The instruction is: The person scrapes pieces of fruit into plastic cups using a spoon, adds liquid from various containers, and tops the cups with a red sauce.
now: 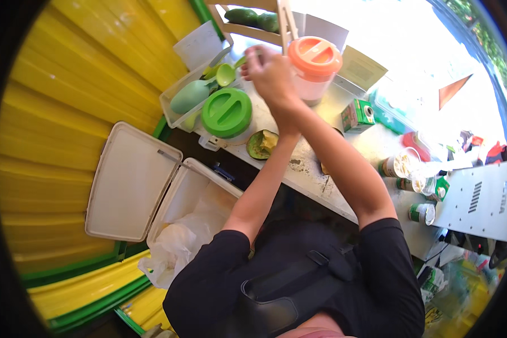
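My right hand (269,76) reaches to the far side of the counter, its fingers closed around the handle end of a light green spoon (226,74). The spoon's bowl hangs over a clear plastic bin (169,107) that holds a pale green oblong thing (190,97). Crossing beneath my right forearm, my left arm runs up from the lower left; the left hand and its fingers are hidden there. Close to the left wrist lies a cut avocado (262,145) with yellowish flesh in its skin. A green-lidded container (226,113) and an orange-lidded container (314,59) flank my right hand.
Whole green avocados (248,17) rest on a wooden rack at the back. A green carton (357,116), several tubs (397,166) and a grey metal box (476,200) stand rightward. At lower left, an open white cooler (194,186) holds a plastic bag.
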A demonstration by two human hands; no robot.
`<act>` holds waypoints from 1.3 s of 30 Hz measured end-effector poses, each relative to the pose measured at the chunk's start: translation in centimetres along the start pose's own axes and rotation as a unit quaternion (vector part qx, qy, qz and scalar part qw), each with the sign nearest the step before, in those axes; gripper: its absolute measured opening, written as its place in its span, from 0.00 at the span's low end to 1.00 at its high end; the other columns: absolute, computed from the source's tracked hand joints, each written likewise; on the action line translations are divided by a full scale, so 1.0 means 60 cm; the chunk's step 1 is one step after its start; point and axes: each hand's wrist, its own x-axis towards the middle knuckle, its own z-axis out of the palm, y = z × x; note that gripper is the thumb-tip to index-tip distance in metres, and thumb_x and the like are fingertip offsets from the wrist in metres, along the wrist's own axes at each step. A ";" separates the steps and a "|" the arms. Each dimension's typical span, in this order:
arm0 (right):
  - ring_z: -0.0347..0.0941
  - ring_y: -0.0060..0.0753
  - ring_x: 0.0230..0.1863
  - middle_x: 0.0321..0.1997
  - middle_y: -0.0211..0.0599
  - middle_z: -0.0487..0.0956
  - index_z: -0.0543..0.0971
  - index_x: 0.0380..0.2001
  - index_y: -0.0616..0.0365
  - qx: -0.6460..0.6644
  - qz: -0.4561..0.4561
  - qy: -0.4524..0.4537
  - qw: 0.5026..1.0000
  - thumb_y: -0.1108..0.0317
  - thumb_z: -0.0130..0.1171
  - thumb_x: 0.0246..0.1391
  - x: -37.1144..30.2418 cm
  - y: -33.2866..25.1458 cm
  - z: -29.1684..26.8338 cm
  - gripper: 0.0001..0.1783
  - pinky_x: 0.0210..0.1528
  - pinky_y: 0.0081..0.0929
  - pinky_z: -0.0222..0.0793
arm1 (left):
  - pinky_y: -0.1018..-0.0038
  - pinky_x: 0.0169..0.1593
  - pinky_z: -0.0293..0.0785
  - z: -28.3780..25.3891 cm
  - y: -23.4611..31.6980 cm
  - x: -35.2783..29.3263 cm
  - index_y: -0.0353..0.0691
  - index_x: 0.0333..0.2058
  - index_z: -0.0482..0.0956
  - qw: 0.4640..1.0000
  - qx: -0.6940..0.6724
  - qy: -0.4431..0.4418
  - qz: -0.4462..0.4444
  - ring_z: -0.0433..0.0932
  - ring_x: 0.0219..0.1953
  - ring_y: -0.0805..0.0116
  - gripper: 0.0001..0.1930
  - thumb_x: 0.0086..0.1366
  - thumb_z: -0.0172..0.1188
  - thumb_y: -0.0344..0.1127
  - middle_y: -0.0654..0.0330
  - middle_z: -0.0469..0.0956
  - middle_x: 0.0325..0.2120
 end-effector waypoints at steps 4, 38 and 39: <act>0.83 0.58 0.41 0.34 0.57 0.84 0.84 0.43 0.61 -0.181 -0.072 -0.130 0.972 0.54 0.61 0.64 0.029 0.062 0.066 0.19 0.47 0.50 0.77 | 0.61 0.67 0.62 0.002 0.021 -0.075 0.35 0.69 0.59 0.999 -0.021 0.028 0.005 0.67 0.64 0.63 0.35 0.71 0.64 0.42 0.51 0.66 0.64; 0.86 0.40 0.45 0.40 0.44 0.87 0.82 0.49 0.60 -0.334 0.048 -0.167 0.927 0.73 0.68 0.55 -0.097 0.163 -0.481 0.17 0.49 0.36 0.82 | 0.63 0.56 0.84 0.205 0.091 -0.015 0.37 0.59 0.74 0.932 0.052 -0.356 -0.052 0.79 0.56 0.56 0.39 0.48 0.82 0.34 0.50 0.77 0.54; 0.86 0.43 0.43 0.38 0.46 0.87 0.84 0.45 0.60 -0.383 0.048 -0.172 0.907 0.69 0.68 0.56 -0.097 0.161 -0.481 0.14 0.48 0.38 0.82 | 0.63 0.56 0.84 0.207 0.095 -0.017 0.37 0.59 0.74 0.930 0.050 -0.359 -0.052 0.79 0.56 0.56 0.39 0.48 0.82 0.34 0.50 0.77 0.54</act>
